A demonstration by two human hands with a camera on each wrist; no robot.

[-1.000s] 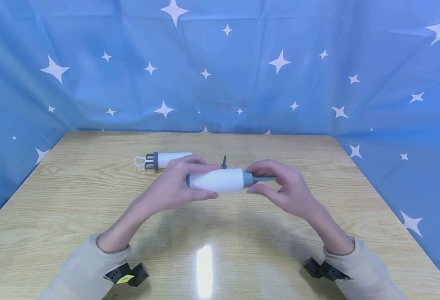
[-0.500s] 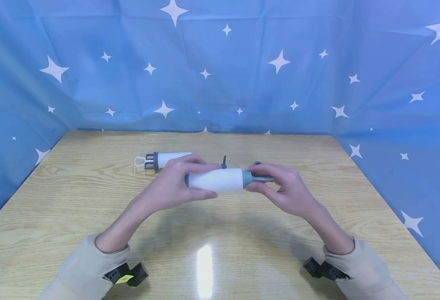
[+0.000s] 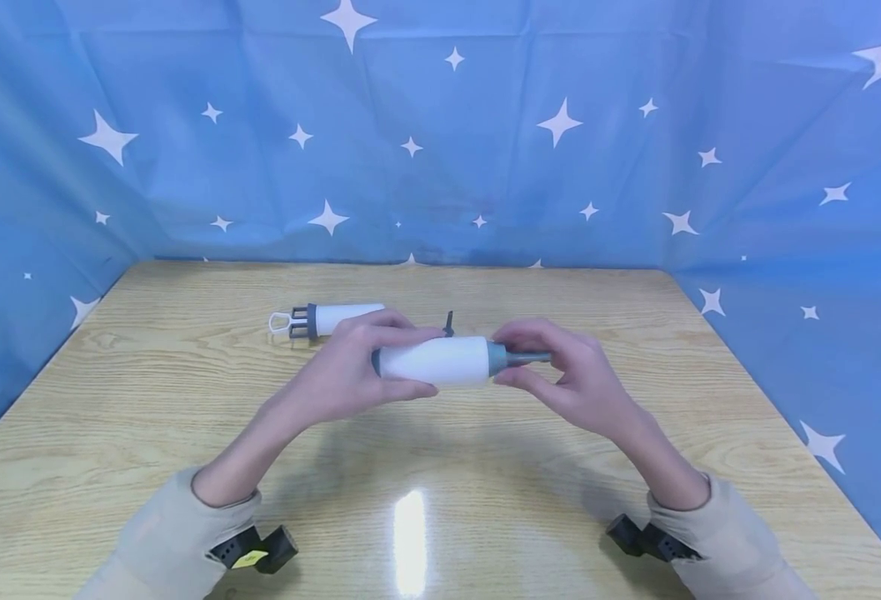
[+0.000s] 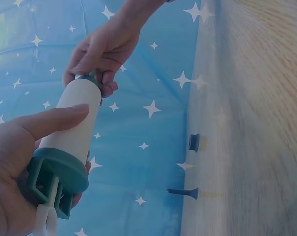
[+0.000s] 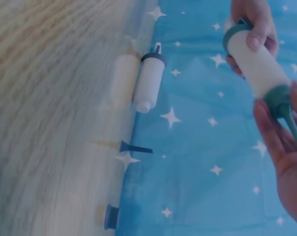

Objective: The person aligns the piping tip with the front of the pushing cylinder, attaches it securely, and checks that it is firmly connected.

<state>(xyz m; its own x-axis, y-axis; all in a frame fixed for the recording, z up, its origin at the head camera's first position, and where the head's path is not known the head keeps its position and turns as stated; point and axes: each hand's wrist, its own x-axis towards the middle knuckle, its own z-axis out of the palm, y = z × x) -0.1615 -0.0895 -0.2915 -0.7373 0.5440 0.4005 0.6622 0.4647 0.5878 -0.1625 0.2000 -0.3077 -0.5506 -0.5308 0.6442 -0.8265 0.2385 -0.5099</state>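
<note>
A white icing syringe [image 3: 434, 361] with green ends lies level between both hands, above the table. My left hand [image 3: 357, 362] grips its white barrel, the thumb along one side and fingers on the other. Behind that hand, the green flange [image 4: 60, 169] and white plunger handle [image 4: 46, 221] show in the left wrist view. My right hand [image 3: 571, 375] pinches the green collar [image 3: 496, 358] at the front end with thumb and fingers. From the collar a slim green nozzle [image 3: 528, 358] points into the right palm.
A second syringe [image 3: 346, 318], white with dark grey fittings, lies on the table [image 3: 185, 400] beyond my left hand. Behind the held barrel stands a loose dark nozzle [image 3: 449, 323]. A small dark ring-like piece [image 5: 111, 217] sits near it in the right wrist view. A starry blue cloth [image 3: 440, 183] hangs behind.
My right fingers dipped slightly at the collar half a second ago and are raised again now, covering the small dark piece behind them. The left hand and barrel stay nearly still.
</note>
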